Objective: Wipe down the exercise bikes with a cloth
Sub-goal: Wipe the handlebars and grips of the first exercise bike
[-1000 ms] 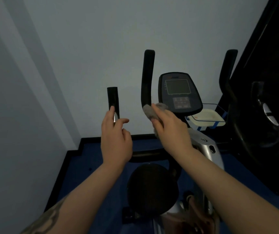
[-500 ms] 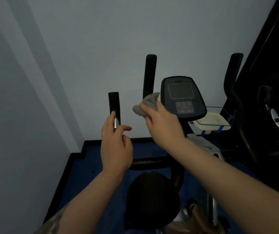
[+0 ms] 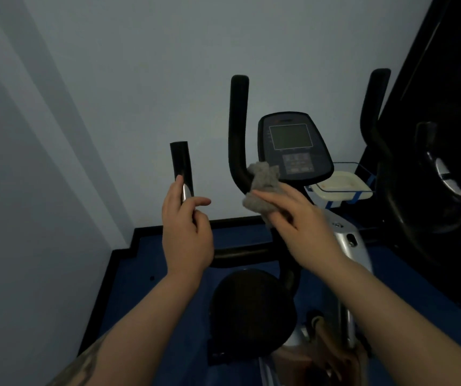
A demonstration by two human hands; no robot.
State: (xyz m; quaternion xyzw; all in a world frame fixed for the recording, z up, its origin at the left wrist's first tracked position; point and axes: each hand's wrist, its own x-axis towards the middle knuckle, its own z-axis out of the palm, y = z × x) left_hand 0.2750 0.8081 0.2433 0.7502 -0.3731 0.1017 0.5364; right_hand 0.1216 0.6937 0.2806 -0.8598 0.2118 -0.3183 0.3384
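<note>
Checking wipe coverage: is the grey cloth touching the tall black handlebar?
Touching. In the head view the grey cloth, held by the right hand, presses against the bend of the tall black handlebar, with no gap visible.

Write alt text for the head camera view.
A right hand presses a grey cloth against an exercise bike's curved black handlebar, beside its console. The left hand grips a shorter black handle.
</note>
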